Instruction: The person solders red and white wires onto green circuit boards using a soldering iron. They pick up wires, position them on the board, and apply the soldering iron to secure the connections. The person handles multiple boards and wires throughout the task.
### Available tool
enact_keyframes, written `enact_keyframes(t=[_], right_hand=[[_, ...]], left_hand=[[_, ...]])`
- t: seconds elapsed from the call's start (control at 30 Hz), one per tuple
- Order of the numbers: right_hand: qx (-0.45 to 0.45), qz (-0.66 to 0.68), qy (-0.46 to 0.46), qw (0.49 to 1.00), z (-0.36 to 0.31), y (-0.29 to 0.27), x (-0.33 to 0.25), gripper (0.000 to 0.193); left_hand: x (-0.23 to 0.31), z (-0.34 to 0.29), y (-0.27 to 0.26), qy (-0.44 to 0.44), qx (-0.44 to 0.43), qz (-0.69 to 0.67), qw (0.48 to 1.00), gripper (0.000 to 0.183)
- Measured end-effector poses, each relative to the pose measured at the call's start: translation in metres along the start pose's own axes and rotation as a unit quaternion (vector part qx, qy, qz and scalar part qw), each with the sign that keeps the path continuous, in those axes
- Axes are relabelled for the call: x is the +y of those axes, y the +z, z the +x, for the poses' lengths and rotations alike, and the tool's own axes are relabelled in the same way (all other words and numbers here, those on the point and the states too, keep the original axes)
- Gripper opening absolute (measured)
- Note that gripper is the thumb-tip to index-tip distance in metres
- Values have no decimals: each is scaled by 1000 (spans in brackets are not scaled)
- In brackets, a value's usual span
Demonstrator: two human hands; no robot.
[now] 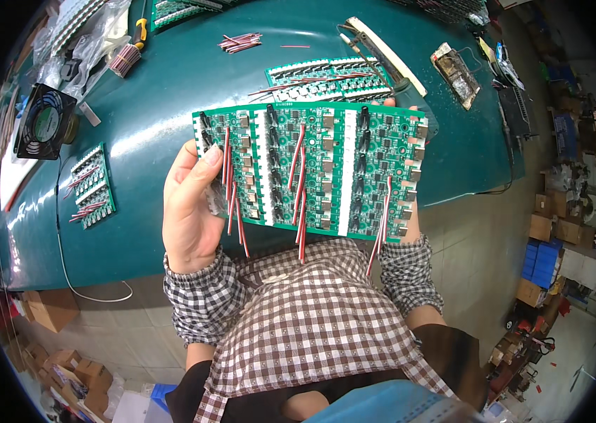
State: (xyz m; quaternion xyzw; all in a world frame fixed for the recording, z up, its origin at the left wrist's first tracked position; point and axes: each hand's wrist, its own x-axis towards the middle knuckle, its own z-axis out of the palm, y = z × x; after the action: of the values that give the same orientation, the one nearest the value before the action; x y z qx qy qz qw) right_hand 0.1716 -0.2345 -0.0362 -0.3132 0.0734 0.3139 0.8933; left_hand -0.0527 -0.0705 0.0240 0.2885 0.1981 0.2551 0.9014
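Note:
I hold a large green circuit board panel (319, 176) up in front of me, tilted so its component side shows. Rows of chips, black parts and white strips run across it. Several red, black and white wires (301, 197) hang from it past its lower edge. My left hand (196, 201) grips the panel's left edge, thumb on the front face. My right hand (413, 218) supports the right end from behind; the panel hides most of it, with fingertips showing at the top edge.
On the green table mat lie another board panel (326, 79) with wires, a smaller board (92, 185), a wire bundle (240, 43) and a soldering iron (354, 44). A black fan (46, 121) stands left. A dirty tray (456, 74) sits far right. A white cable (65, 264) hangs off the edge.

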Motion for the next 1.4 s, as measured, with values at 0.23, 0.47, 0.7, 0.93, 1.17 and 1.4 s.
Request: enact_keyframes(t=[0.23, 0.47, 0.7, 0.93, 1.17, 1.4], right_hand=[[-30, 1, 22, 999, 0, -1, 1, 31], [-43, 9, 24, 999, 1, -3, -1, 32], [-76, -17, -8, 997, 2, 3, 1, 33], [-107, -9, -10, 994, 1, 3, 0, 34], [-99, 4, 4, 995, 1, 6, 0, 33], [-111, 12, 16, 994, 2, 3, -3, 34]], left_hand=[[0, 0, -5, 5, 5, 4, 1000, 31], [0, 2, 5, 3, 38, 9, 999, 22], [18, 4, -6, 21, 46, 73, 996, 20], [97, 27, -36, -97, 18, 443, 891, 21], [83, 95, -51, -147, -21, 601, 785, 26], [52, 131, -38, -45, -42, 701, 710, 37]])
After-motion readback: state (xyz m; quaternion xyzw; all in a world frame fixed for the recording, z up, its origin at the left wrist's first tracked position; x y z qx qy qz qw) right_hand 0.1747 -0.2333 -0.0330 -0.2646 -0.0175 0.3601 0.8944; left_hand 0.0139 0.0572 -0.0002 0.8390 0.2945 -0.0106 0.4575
